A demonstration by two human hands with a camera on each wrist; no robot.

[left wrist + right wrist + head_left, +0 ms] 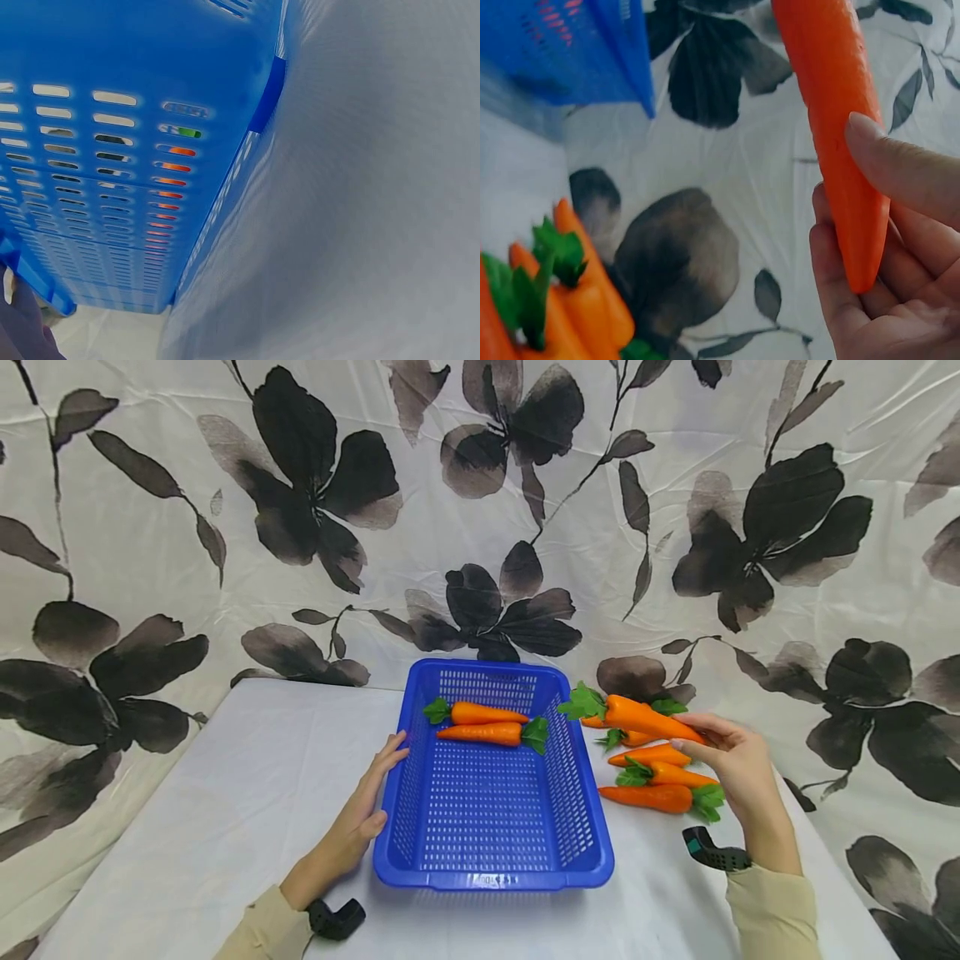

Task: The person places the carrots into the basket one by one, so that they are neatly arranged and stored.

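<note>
A carrot (645, 720) with green leaves is raised above the other carrots, its tapered end pinched between the thumb and fingers of my right hand (731, 760). In the right wrist view that carrot (836, 127) points upward, its leafy top out of frame. My left hand (352, 822) rests against the left side of the blue plastic basket (491, 881), fingers on the rim. Inside the basket, near its far end, lie two carrots (480, 733) side by side. Through the basket's slots, the left wrist view shows bits of orange and green.
To the basket's right, several carrots (648, 797) lie in a loose column on the white table (187, 827). Behind the table hangs a white cloth (420, 527) with dark flowers. Black bands (716, 852) sit on both wrists.
</note>
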